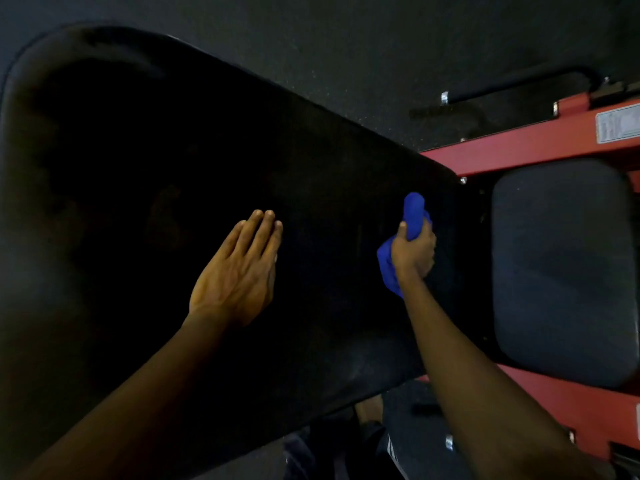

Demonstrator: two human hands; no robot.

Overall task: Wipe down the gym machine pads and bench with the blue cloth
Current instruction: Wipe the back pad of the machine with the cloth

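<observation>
We've got the left hand (239, 275) pressed flat, the right hand (414, 252) fisting the bunched blue cloth (414, 216) at the back pad (173, 168) edge, so a balled wad could skip patches.

The scene is dimly lit. Surface detail on the bench (173, 168) is lost in deep shadow. The cloth (414, 216) and red frame (519, 150) are rendered soft. Wide-angle bending is noted at the edges, and grain on the floor (346, 46).

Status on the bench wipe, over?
Right hand grips blue cloth at narrow end of long pad. Left hand flat on it. No obstruction seen.
</observation>
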